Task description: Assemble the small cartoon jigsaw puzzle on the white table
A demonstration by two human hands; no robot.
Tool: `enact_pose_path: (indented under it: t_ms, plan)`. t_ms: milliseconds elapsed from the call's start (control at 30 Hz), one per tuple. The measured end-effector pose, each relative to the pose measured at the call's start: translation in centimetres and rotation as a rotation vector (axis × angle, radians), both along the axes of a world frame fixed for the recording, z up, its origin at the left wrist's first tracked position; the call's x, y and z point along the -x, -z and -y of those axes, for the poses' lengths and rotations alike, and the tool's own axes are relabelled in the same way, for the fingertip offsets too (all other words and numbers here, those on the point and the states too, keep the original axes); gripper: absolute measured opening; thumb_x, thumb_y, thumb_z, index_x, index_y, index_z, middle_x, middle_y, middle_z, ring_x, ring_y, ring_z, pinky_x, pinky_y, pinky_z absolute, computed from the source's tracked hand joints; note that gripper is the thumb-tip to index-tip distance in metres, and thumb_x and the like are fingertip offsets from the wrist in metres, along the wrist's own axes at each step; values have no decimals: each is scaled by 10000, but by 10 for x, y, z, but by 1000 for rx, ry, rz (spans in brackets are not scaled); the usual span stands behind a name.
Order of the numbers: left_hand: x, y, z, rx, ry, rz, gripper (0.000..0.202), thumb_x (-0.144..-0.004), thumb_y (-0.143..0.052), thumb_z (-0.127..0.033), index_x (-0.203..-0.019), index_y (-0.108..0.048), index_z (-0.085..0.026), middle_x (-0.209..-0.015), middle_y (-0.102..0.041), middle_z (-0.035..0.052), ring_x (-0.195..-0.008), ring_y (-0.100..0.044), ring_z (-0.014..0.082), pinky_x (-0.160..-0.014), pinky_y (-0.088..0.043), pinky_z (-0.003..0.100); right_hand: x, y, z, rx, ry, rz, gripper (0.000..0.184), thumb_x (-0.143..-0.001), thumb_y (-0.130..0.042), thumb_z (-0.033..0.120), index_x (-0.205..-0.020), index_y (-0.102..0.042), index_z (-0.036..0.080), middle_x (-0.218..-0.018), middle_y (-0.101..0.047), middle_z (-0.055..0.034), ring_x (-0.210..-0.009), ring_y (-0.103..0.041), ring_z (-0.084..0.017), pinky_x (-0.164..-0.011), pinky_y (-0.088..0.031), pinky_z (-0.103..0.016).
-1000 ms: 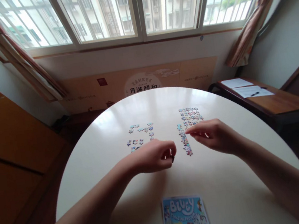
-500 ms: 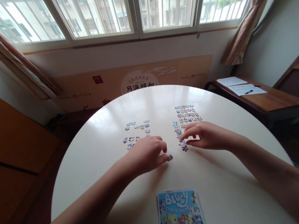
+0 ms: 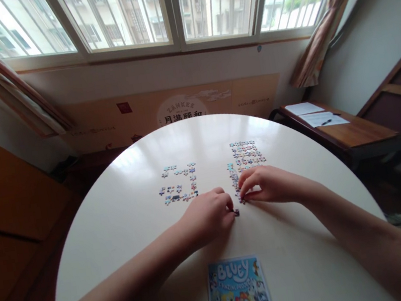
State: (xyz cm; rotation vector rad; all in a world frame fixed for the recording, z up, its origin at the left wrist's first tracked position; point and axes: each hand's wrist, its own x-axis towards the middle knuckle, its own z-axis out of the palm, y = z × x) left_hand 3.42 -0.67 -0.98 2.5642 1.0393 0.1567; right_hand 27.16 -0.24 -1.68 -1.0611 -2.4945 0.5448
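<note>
Jigsaw puzzle pieces (image 3: 179,189) lie in a loose group on the left part of the white round table (image 3: 100,236), with gaps between many of them. To the right of these, well apart, there is a block of puzzle pieces (image 3: 246,153) set in close rows. Along the near left side of this block runs a narrow puzzle strip (image 3: 234,178), which looks joined together.

The left hand (image 3: 212,214) pinches a small dark puzzle piece (image 3: 236,212) at its fingertips, just in front of the strip's near end and apart from it. The right hand (image 3: 268,184) has its fingers bent, and its fingertips touch the near end of the strip; whether they grip it or only steady it, I cannot tell.

Nearer to the person, a colourful Bluey picture (image 3: 238,290) lies flat on the table. On the right, beyond the table, a wooden desk (image 3: 367,133) carries white papers (image 3: 303,108) and a dark pen (image 3: 326,122).
</note>
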Motion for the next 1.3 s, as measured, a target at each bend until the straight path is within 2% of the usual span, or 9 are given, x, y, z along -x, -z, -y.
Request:
enact_pose_path:
  t_ms: [333, 533, 867, 1133, 1300]
  plan:
    - [-17, 17, 3, -106, 21, 188, 151, -870, -595, -228, -968, -707, -203, -1007, -682, 50, -816, -664, 192, -737, -544, 328, 2, -3, 1, 33, 15, -6, 152, -838, -705, 154, -875, -807, 261, -955, -741, -4, -834, -677, -145, -745, -504, -258]
    - [-17, 24, 2, -181, 22, 197, 155, -886, -585, -237, -962, -717, -210, -997, -693, 41, -775, -671, 185, -696, -549, 319, 3, -8, 3, 63, 21, 12, 131, -843, -701, 177, -882, -805, 248, -977, -742, -16, -840, -672, -151, -756, -498, -270]
    - [-18, 27, 2, -311, 84, 166, 163, -895, -601, -196, -944, -753, -228, -946, -732, 21, -790, -690, 185, -682, -539, 289, 3, -5, 3, 48, 40, 7, 63, -824, -740, 203, -859, -773, 244, -949, -719, 2, -826, -654, -140, -739, -482, -262]
    - [-12, 24, 3, -271, 42, 182, 157, -905, -591, -226, -912, -748, -214, -941, -722, 25, -746, -673, 171, -649, -514, 285, -2, -5, 3, -1, -1, -23, 40, -848, -720, 216, -862, -755, 229, -981, -715, -23, -882, -651, -166, -795, -483, -294]
    - [-8, 18, 2, -240, 13, 156, 167, -890, -593, -222, -800, -730, -195, -841, -688, 21, -688, -638, 151, -619, -479, 272, -7, -11, 1, -65, 125, -60, 90, -895, -671, 248, -855, -737, 201, -904, -707, -31, -806, -619, -156, -743, -462, -297]
